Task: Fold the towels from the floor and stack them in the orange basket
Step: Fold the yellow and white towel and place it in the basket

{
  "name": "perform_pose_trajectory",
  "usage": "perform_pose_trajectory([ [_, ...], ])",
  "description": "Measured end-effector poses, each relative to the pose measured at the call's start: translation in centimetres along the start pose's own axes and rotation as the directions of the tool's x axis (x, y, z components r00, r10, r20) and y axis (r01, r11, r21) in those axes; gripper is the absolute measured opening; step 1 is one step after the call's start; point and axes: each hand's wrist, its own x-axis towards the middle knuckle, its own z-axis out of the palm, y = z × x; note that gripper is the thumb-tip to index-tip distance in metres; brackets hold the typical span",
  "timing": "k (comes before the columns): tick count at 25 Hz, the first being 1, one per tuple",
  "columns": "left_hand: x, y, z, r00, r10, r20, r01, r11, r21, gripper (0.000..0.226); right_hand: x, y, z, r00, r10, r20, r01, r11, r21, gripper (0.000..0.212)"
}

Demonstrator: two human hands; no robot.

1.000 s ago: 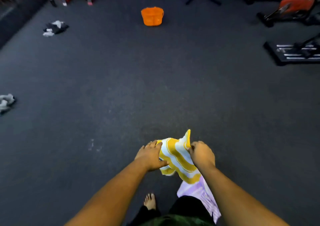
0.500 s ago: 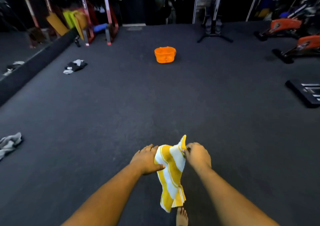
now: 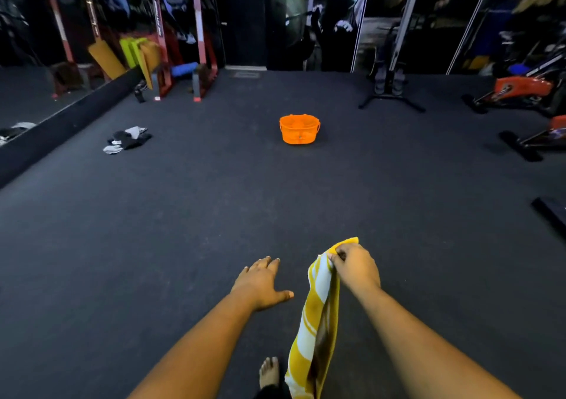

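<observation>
Released by the left hand (image 3: 260, 284) since half a second ago, the yellow-and-white striped towel (image 3: 317, 319) is now held by the right hand (image 3: 355, 268) alone; it was gripped from both sides before. The left hand is seen apart from the cloth, palm down, with fingers (image 3: 269, 262) straight and spread and the thumb stretched toward the towel without touching it; nothing is held in it. The right hand's fingers are curled and pinched on the towel's upper corner, a yellow tip of which is left showing just above the knuckles. From that pinch the towel is hung in a long narrow drape, reaching down past a bare foot (image 3: 269, 371) at the bottom edge. Well ahead on the dark floor (image 3: 183, 230) the orange basket (image 3: 299, 129) is stood upright; its inside is shown as orange, and whether anything lies in it cannot be told. A crumpled pile of dark and grey cloth (image 3: 127, 140) is left on the floor to the left of the basket, near a low black ledge (image 3: 61, 132). Red rack uprights (image 3: 200, 37) are seen at the back left, and the writing along one of them is too blurred to be read.
</observation>
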Motion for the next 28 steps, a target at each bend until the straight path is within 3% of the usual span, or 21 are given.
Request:
perform_pose_trajectory([
  [4,11.0,-2.7,-6.5,0.999,0.035,0.025,-0.035,0.999,-0.002,0.103,11.1,-3.9,-1.3,0.998,0.037,-0.043,-0.034,0.997,0.064,0.017],
  [13,35.8,-3.0,-21.9,0.994,0.106,-0.03,-0.103,0.992,0.073,0.101,37.5,-8.4,-3.7,0.988,0.061,-0.14,-0.041,0.989,0.14,0.016],
  [18,48.7,-3.0,-28.0,0.997,0.043,-0.057,-0.04,0.998,0.052,0.102,52.9,-9.8,-4.6,0.988,-0.049,-0.146,0.079,0.976,0.205,0.027],
  [28,73.5,-3.9,-38.7,0.998,0.006,-0.066,-0.007,1.0,-0.017,0.101,81.4,-12.9,-6.8,0.991,-0.026,-0.13,0.079,0.901,0.427,0.033],
])
